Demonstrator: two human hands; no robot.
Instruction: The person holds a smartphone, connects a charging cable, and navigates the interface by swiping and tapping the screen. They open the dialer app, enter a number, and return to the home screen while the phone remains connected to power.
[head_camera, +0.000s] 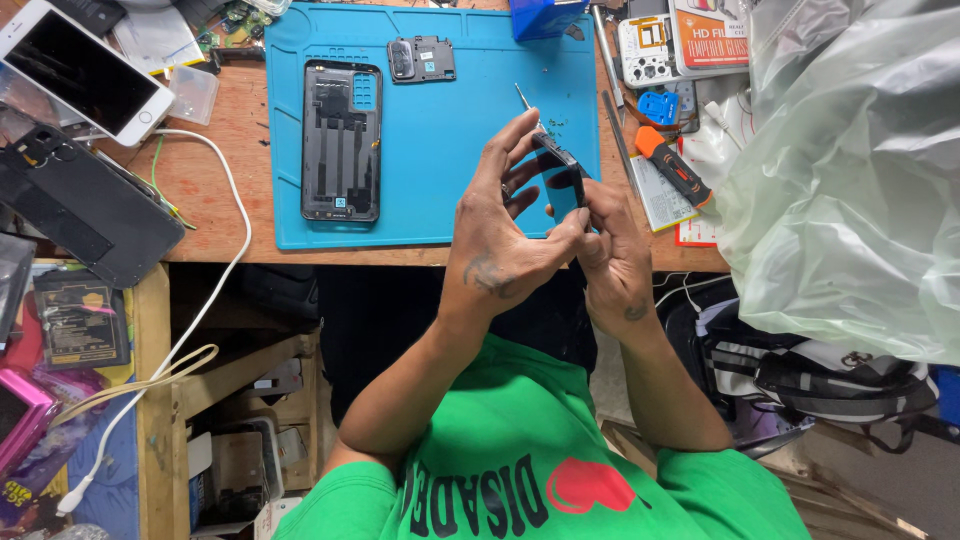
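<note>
While both hands meet above the near edge of the blue work mat (440, 130), the left hand (505, 235) wraps its fingers around a dark phone (560, 180), gripping it from the left side with the thumb reaching across toward the right hand. The right hand (612, 250) is closed on the same phone from the right and below, its fingertips pressed against the lower edge. The phone is held tilted, lifted off the mat, its glossy face turned partly toward the camera. A thin metal tool (523, 96) pokes up just beyond the left fingertips; which hand has it I cannot tell.

On the mat, to the left of the hands, lies 1 opened phone back housing (342, 140), flat and lengthwise, and above it a small dark cover plate (421, 58). An orange-handled screwdriver (675, 167) rests on the wooden bench (215, 190) just right of the mat. A white phone (85, 70) lies at the far left corner, a white cable (235, 225) trails off the bench edge, and a crumpled clear plastic bag (850, 170) fills the right side.
</note>
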